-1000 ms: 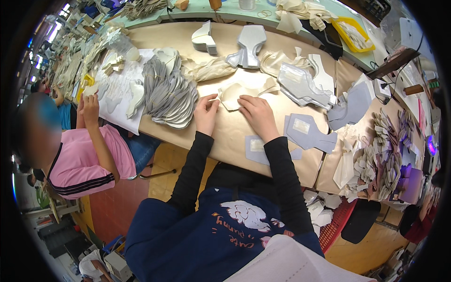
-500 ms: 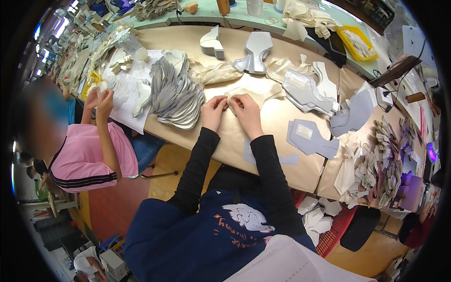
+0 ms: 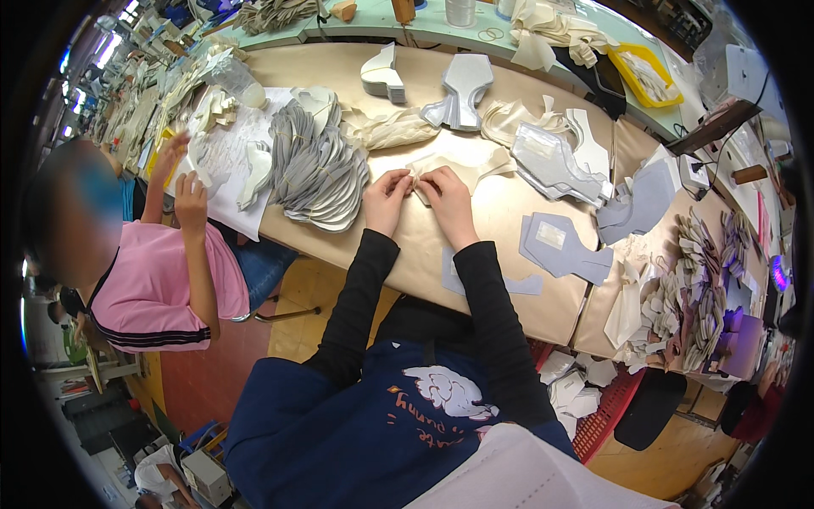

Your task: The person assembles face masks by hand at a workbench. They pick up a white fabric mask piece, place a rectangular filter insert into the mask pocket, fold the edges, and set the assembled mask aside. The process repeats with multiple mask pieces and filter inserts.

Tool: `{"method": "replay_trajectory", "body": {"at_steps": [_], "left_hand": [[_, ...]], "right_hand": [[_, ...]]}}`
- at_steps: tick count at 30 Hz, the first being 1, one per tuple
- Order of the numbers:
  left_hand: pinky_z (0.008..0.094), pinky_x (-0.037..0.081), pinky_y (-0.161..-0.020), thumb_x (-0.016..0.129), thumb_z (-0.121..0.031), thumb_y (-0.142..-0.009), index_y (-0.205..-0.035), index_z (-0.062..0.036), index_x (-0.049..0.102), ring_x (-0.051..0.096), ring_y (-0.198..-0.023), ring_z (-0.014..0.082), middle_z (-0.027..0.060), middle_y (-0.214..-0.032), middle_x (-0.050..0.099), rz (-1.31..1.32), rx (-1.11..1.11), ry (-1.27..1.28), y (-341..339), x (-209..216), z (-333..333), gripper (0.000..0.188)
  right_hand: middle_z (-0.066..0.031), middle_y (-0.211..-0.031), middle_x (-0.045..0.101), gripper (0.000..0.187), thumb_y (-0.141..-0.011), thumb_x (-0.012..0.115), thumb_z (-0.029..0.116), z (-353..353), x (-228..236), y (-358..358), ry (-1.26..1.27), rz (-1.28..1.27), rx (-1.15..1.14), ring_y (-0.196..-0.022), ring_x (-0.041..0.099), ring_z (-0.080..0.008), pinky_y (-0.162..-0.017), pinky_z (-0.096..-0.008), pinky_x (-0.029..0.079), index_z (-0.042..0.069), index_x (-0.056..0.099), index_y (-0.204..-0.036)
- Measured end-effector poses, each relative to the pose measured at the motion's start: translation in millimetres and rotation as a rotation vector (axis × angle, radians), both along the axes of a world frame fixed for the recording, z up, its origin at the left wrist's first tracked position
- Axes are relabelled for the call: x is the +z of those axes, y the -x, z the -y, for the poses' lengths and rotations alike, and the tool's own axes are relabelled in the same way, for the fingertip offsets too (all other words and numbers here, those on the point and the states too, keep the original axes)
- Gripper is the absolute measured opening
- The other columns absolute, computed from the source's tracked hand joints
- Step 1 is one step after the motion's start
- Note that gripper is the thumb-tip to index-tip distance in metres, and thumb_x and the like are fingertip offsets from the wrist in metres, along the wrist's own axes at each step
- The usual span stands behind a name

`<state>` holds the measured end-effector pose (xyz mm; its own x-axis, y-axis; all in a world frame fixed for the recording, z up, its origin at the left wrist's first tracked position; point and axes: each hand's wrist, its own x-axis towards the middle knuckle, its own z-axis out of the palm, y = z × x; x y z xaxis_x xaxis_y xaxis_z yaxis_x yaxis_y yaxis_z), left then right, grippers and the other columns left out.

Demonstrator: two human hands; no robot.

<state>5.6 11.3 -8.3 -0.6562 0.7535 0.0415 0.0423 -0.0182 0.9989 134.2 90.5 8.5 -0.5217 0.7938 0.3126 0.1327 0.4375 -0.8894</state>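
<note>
Both hands meet over the brown-covered table, fingertips pinched close together. My left hand (image 3: 387,202) and my right hand (image 3: 448,202) grip the near left edge of a cream, cloth-like cut piece (image 3: 459,172), whose far part lies on the table beyond my right fingers. The exact fold between the fingertips is too small to make out. Close to my right forearm lies a flat grey cut piece (image 3: 519,286), partly hidden by the sleeve. Left of my left hand spreads a large bundle of grey and white cut pieces (image 3: 315,170).
Cream pieces (image 3: 390,131), a grey stack (image 3: 463,89) and a clear-wrapped stack (image 3: 555,165) lie behind my hands. Grey shaped pieces (image 3: 560,246) sit to the right. A person in pink (image 3: 165,276) works at the left. A red basket (image 3: 606,420) stands below the table edge.
My right fingers have shifted slightly, and both hands stay pinched on the cream piece. At the left, the co-worker's hands have moved apart.
</note>
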Motion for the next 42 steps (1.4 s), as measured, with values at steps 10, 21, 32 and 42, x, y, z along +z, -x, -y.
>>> {"method": "replay_trajectory", "body": {"at_steps": [10, 21, 32, 42], "left_hand": [[0.0298, 0.057, -0.080, 0.069, -0.003, -0.091, -0.102, -0.0054, 0.072, 0.066, -0.099, 0.0209, 0.0099, -0.117, 0.067, -0.497, 0.082, 0.123, -12, 8, -5, 0.011], [0.0527, 0.025, -0.119, 0.077, -0.034, -0.084, -0.114, -0.0202, 0.076, 0.023, -0.149, 0.0422, 0.0118, -0.160, 0.036, -0.997, -0.005, 0.269, -18, 4, -7, 0.033], [0.0546, 0.024, -0.121, 0.079, -0.032, -0.084, -0.118, -0.0133, 0.070, 0.022, -0.150, 0.0441, 0.0149, -0.158, 0.037, -1.024, 0.009, 0.252, -15, 0, -7, 0.040], [0.0338, 0.050, -0.099, 0.073, -0.012, -0.095, -0.150, -0.0005, 0.049, 0.062, -0.119, 0.0197, 0.0130, -0.133, 0.065, 0.284, -0.827, -0.138, -156, 80, 75, 0.061]], "right_hand": [[-0.0119, -0.087, 0.065, 0.010, -0.089, 0.068, 0.005, -2, -6, 0, 0.118, -0.168, -0.069, -0.073, 0.065, -0.0196, -0.066, -0.0310, 0.052, -0.004, 0.066, -0.093], [-0.0009, -0.108, 0.064, 0.021, -0.094, 0.056, 0.016, -25, -2, -38, 0.996, -1.039, -0.015, -0.104, 0.058, -0.0137, -0.097, -0.0312, 0.044, 0.005, 0.063, -0.110], [-0.0057, -0.119, 0.065, 0.028, -0.090, 0.060, 0.021, 59, 85, -220, 0.665, -1.281, -0.322, -0.110, 0.063, -0.0209, -0.096, -0.0376, 0.050, 0.008, 0.060, -0.115], [-0.0136, -0.114, 0.065, 0.015, -0.083, 0.068, -0.002, 110, 102, -198, 0.011, 0.016, -0.185, -0.107, 0.062, -0.0287, -0.093, -0.0379, 0.051, -0.001, 0.068, -0.098]]}}
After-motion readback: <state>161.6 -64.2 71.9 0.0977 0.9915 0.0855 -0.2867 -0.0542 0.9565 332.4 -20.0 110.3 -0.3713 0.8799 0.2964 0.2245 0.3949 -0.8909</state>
